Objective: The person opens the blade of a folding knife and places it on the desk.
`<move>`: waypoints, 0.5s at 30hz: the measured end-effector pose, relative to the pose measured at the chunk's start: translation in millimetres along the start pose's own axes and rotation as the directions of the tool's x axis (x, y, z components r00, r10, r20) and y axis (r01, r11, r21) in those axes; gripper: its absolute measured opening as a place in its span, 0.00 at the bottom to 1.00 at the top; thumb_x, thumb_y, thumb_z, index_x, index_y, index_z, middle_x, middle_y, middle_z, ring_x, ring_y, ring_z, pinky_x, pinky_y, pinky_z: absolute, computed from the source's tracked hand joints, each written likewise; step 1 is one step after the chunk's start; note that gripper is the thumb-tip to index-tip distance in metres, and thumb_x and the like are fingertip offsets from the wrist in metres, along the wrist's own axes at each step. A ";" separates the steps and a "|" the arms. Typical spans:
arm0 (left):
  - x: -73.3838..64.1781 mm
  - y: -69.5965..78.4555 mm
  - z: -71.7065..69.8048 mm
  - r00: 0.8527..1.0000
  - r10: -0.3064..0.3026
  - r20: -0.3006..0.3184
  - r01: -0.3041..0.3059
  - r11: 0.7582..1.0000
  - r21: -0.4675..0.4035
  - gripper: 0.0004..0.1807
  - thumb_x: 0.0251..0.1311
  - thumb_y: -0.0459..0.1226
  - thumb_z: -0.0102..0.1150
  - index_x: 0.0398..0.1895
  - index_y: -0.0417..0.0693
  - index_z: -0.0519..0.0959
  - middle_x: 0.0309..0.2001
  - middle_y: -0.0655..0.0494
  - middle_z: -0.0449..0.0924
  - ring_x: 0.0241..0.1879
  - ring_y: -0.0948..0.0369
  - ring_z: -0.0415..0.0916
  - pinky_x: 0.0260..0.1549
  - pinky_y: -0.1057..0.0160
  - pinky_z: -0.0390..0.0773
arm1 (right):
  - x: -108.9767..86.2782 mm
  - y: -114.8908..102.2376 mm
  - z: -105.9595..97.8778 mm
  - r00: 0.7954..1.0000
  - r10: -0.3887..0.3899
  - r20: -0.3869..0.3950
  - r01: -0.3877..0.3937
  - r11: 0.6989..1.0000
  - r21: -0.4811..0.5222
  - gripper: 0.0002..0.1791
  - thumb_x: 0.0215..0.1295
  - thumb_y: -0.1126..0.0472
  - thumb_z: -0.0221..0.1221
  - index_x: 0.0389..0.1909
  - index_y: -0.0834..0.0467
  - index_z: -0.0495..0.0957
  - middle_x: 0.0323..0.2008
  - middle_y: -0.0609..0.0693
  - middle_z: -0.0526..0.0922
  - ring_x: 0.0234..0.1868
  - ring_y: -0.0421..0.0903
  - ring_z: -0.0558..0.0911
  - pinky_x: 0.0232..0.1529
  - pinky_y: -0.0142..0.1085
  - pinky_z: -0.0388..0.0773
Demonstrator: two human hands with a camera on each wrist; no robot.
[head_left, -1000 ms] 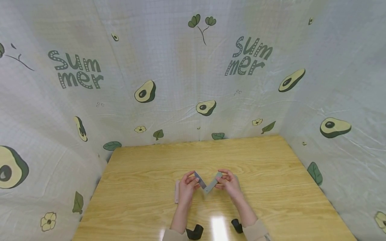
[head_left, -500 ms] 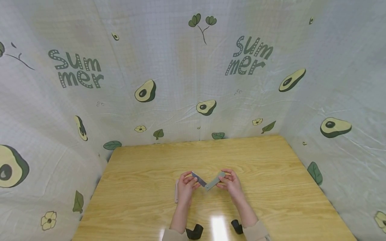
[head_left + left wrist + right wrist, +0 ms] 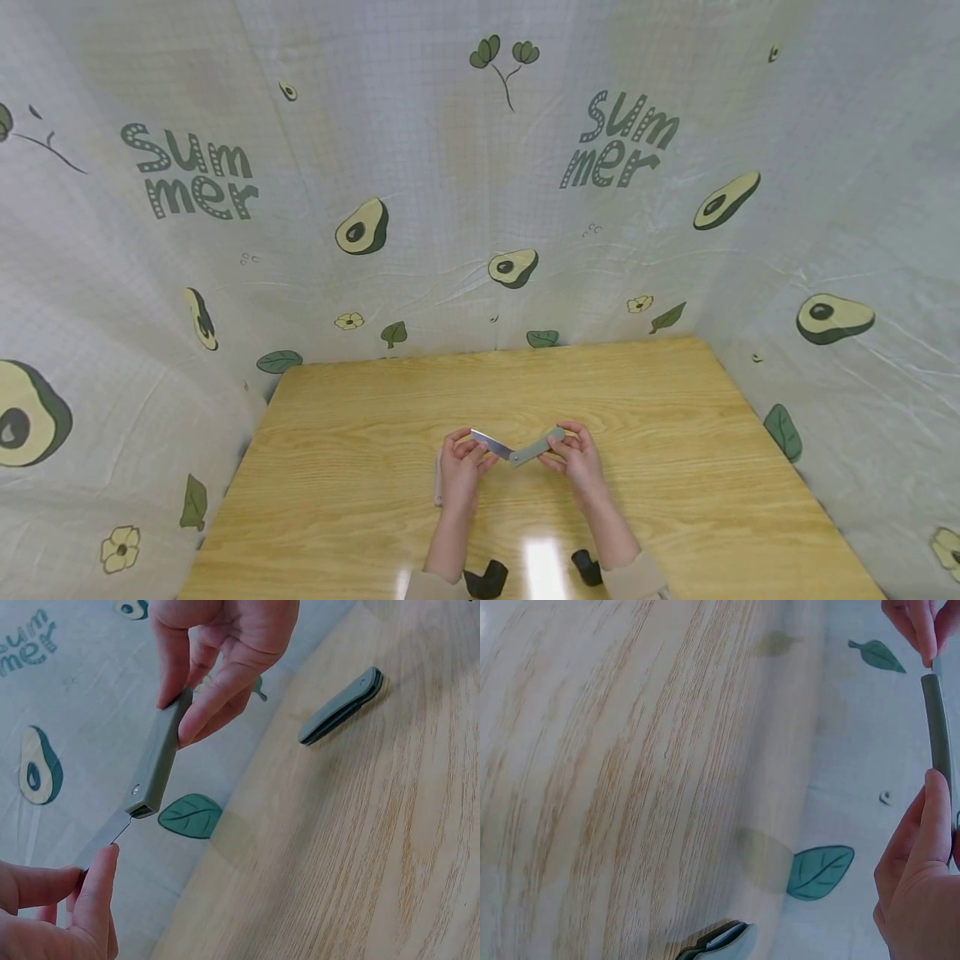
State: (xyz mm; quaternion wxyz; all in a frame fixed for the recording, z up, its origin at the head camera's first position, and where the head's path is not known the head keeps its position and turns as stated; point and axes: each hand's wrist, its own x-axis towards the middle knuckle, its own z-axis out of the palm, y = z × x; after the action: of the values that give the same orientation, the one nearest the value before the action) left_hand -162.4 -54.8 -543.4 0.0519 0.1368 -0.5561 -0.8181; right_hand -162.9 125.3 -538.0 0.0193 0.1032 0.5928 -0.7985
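Both hands hold a folding knife over the table. In the head view my left hand pinches the shiny blade near its tip between thumb and fingers. My right hand grips the grey-green handle at its far end. Blade and handle form a wide, shallow V at the pivot. The left wrist view shows the handle's slot, with the blade coming out of it. A second grey-green folding knife, folded, lies on the table; the right wrist view catches its end at the bottom.
Left of my left hand, a pale, slim folded knife lies partly hidden on the wooden table. Black curved pieces sit by the wrists. A printed cloth hangs behind the table and along both sides.
The knife has been opened wider: blade and handle went from a steep V to a nearly flat one. My left hand moved slightly left, and the handle's far end swung right.
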 end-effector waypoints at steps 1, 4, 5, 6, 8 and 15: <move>-0.2 -0.2 0.3 1.000 0.003 -0.006 -0.003 1.000 -0.007 0.21 0.61 0.20 0.53 0.57 0.31 0.63 0.38 0.45 0.71 0.35 0.58 0.77 0.38 0.59 0.86 | -0.2 0.1 0.2 1.000 0.002 -0.001 -0.002 1.000 0.006 0.18 0.70 0.72 0.51 0.58 0.64 0.61 0.38 0.53 0.73 0.40 0.45 0.80 0.47 0.40 0.84; -1.2 -0.5 1.3 1.000 0.005 -0.024 -0.006 0.999 -0.034 0.21 0.61 0.20 0.52 0.57 0.31 0.63 0.38 0.44 0.70 0.36 0.57 0.77 0.38 0.59 0.86 | -0.2 0.4 0.8 1.000 0.006 -0.011 -0.005 0.999 0.034 0.17 0.70 0.72 0.51 0.57 0.63 0.61 0.38 0.53 0.73 0.40 0.45 0.80 0.48 0.40 0.84; -1.5 -0.7 1.6 1.000 0.007 -0.030 -0.008 0.999 -0.042 0.21 0.61 0.19 0.51 0.57 0.31 0.62 0.39 0.43 0.70 0.36 0.57 0.77 0.38 0.59 0.86 | -0.3 0.7 1.0 1.000 0.001 -0.011 -0.001 0.999 0.038 0.17 0.71 0.72 0.51 0.57 0.63 0.61 0.39 0.53 0.72 0.40 0.45 0.80 0.48 0.40 0.84; -1.8 -0.6 2.1 0.999 0.006 -0.037 -0.008 0.998 -0.055 0.21 0.61 0.19 0.51 0.57 0.31 0.62 0.39 0.43 0.70 0.36 0.57 0.77 0.38 0.59 0.86 | -0.2 1.0 1.2 1.000 0.001 -0.017 -0.001 0.999 0.046 0.17 0.71 0.72 0.51 0.57 0.63 0.61 0.39 0.53 0.72 0.40 0.45 0.80 0.48 0.40 0.84; -2.4 -0.7 3.0 0.999 0.007 -0.049 -0.010 0.997 -0.079 0.21 0.61 0.19 0.51 0.57 0.31 0.62 0.39 0.43 0.70 0.36 0.57 0.77 0.38 0.59 0.86 | 0.4 1.6 1.8 0.999 0.002 -0.033 0.000 0.998 0.069 0.16 0.70 0.73 0.51 0.56 0.62 0.62 0.38 0.53 0.73 0.40 0.44 0.81 0.48 0.41 0.84; -3.8 -1.9 4.4 0.997 0.014 -0.073 -0.023 0.992 -0.124 0.21 0.63 0.20 0.50 0.58 0.31 0.60 0.40 0.44 0.70 0.38 0.57 0.79 0.41 0.57 0.86 | 1.4 3.9 3.6 0.999 -0.001 -0.052 0.007 0.994 0.110 0.17 0.71 0.73 0.50 0.57 0.65 0.60 0.38 0.52 0.72 0.40 0.43 0.80 0.49 0.41 0.83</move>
State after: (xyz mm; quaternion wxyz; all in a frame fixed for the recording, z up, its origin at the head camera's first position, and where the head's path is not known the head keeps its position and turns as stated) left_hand -159.8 -49.3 -543.0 0.0882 0.1576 -0.5031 -0.8452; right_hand -164.3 120.9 -540.9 -0.0035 0.1237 0.5484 -0.8270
